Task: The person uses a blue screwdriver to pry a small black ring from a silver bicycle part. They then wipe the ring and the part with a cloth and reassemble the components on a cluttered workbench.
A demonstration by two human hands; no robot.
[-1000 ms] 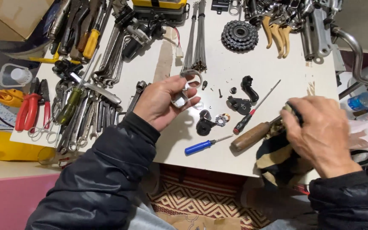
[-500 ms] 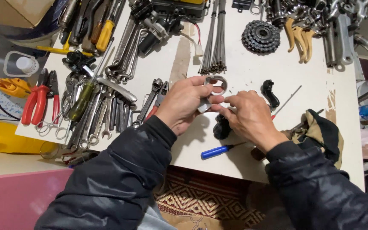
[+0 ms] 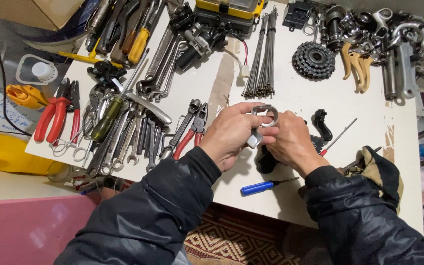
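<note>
Left hand [image 3: 231, 135] and right hand [image 3: 290, 142] fingers clamped on metal ring clamp [image 3: 263, 118]; blue screwdriver [image 3: 258, 187] below fingers on tabletop [image 3: 349, 98].

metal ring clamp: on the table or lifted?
Lifted. Left hand and right hand pinch the metal ring clamp between their fingertips above the white table.

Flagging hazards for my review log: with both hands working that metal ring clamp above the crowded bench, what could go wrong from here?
1. The metal ring clamp is pinched only by the fingertips of the left hand and right hand; it could slip and drop among the parts below.
2. The blue-handled screwdriver lies close to the table edge; a sleeve might knock it off.
</note>
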